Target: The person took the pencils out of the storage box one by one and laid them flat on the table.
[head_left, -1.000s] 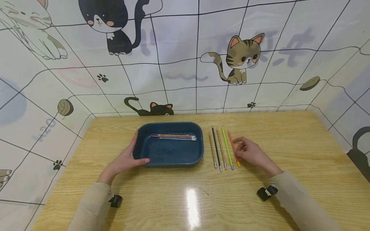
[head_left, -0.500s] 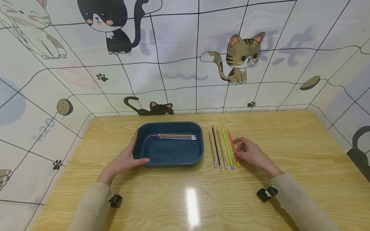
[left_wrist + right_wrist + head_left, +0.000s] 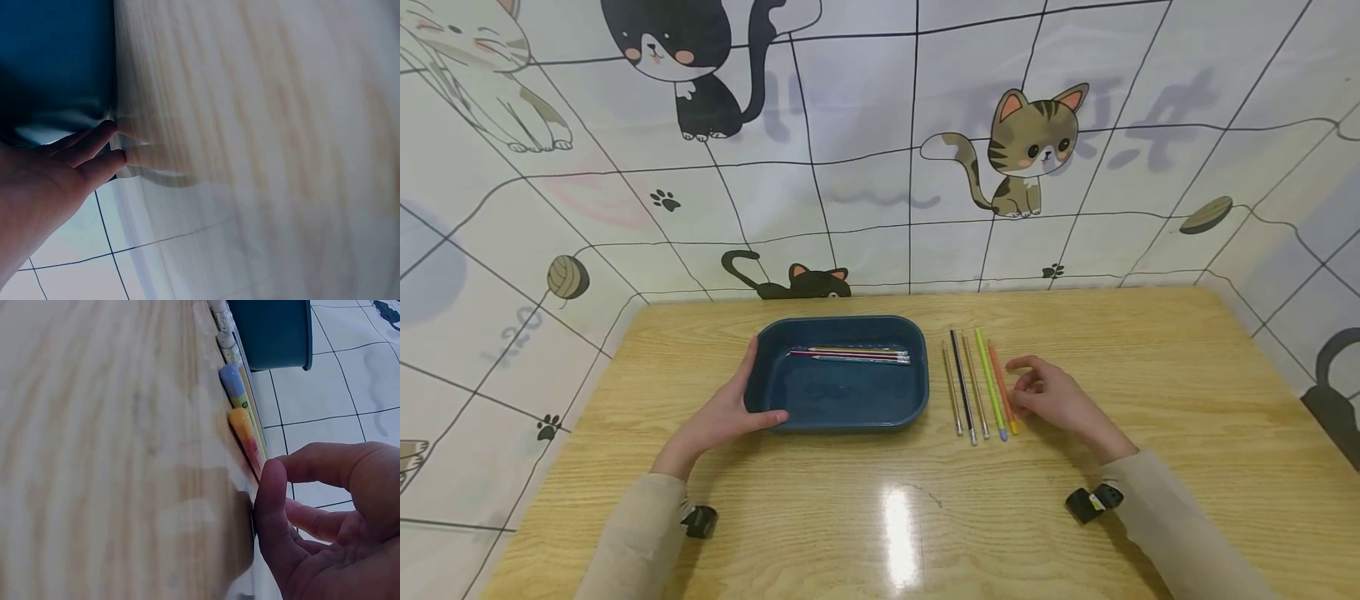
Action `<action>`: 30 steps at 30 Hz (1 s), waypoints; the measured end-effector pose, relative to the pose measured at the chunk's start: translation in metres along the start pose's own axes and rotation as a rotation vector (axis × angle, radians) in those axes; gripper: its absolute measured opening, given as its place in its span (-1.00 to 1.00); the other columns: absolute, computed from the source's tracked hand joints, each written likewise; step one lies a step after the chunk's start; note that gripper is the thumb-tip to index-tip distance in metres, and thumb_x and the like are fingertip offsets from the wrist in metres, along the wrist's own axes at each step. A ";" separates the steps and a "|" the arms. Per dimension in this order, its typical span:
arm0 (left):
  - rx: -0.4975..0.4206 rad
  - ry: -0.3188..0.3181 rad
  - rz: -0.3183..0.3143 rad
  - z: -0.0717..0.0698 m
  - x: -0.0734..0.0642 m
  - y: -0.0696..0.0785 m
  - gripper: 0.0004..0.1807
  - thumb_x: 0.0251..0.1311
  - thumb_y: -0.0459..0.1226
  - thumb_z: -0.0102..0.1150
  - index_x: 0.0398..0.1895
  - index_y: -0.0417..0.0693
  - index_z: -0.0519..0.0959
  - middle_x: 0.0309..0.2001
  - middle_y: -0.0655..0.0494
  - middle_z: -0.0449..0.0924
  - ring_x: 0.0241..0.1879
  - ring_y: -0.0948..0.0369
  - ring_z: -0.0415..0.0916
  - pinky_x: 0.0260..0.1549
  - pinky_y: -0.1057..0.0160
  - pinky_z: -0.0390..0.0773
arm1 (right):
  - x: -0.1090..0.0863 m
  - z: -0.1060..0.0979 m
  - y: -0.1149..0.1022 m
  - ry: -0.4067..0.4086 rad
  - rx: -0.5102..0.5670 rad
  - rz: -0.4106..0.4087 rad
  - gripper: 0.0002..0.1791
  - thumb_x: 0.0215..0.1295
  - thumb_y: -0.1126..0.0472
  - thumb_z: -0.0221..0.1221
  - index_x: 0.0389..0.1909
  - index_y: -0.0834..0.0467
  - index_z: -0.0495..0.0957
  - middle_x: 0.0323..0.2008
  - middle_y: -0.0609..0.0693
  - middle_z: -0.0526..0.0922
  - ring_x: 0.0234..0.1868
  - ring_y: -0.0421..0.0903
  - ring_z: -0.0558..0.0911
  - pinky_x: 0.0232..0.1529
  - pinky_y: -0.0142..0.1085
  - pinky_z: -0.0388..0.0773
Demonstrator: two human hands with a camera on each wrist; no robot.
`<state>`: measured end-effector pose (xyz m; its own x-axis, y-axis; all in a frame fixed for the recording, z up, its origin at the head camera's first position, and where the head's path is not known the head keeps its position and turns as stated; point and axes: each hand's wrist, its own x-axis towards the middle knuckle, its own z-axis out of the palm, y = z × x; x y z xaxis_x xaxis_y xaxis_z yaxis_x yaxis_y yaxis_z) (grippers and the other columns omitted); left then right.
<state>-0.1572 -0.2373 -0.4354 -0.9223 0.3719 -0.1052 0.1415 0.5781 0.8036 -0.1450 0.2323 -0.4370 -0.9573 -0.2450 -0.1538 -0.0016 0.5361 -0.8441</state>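
The blue tray (image 3: 838, 400) sits on the worktop (image 3: 805, 517), and the left hand (image 3: 737, 404) has it at about 8 o'clock: grip clasped round that end, thumb on the near rim. The head view hides the fingertips behind the tray, but the left wrist cam catches them right at its edge. Only the head cam looks inside: a few loose pencils (image 3: 861, 357) lying side by side toward 12, metal ends pointing to 3.

Out at 3 o'clock from the tray there's a row of five more, going 9 to 3: gold pencil (image 3: 951, 387), black pencil (image 3: 963, 387), second gold pencil (image 3: 975, 386), lime pencil (image 3: 990, 383), orange pencil (image 3: 1002, 386). The right hand (image 3: 1051, 398) is at the orange one's 3 o'clock, grip relaxed, fingertip touching or nearly, can't tell. Right wrist cam shows the orange one's yellow end way clearer, tray wall up at 1.
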 end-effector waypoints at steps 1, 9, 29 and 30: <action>-0.001 0.000 0.000 0.000 0.000 0.000 0.33 0.02 -0.09 0.45 0.53 0.06 -0.46 0.52 -0.18 -0.43 0.45 -0.18 -0.34 0.30 -0.27 -0.13 | 0.000 -0.001 0.000 0.003 -0.009 0.007 -0.53 0.26 0.44 0.10 0.18 0.45 0.29 -0.34 0.14 0.50 -0.43 -0.06 0.58 -0.39 -0.24 0.57; -0.012 -0.004 0.021 -0.001 -0.002 0.002 0.34 0.01 -0.14 0.46 0.53 0.05 -0.47 0.51 -0.20 -0.45 0.45 -0.20 -0.37 0.29 -0.29 -0.15 | 0.008 -0.007 -0.009 0.052 0.014 -0.011 -0.48 0.35 0.35 0.10 0.29 0.37 0.25 -0.08 0.27 0.41 -0.33 -0.01 0.55 -0.37 -0.24 0.57; 0.004 -0.010 -0.004 -0.002 0.000 0.002 0.33 0.03 -0.08 0.45 0.53 0.05 -0.48 0.52 -0.17 -0.45 0.45 -0.18 -0.34 0.30 -0.25 -0.12 | 0.047 0.013 -0.064 0.033 0.156 -0.162 -0.51 0.34 0.39 0.08 0.28 0.25 0.31 0.07 0.31 0.36 -0.10 0.24 0.55 -0.11 0.07 0.54; 0.003 -0.010 -0.005 -0.002 0.000 0.001 0.33 0.03 -0.09 0.45 0.53 0.05 -0.48 0.52 -0.16 -0.45 0.45 -0.18 -0.34 0.30 -0.25 -0.13 | 0.049 0.015 -0.067 0.035 0.158 -0.170 -0.52 0.35 0.39 0.09 0.28 0.23 0.32 0.06 0.28 0.37 -0.10 0.22 0.55 -0.11 0.06 0.55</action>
<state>-0.1580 -0.2383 -0.4330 -0.9194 0.3760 -0.1150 0.1380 0.5825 0.8010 -0.1875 0.1726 -0.3955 -0.9565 -0.2913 0.0136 -0.1216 0.3560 -0.9265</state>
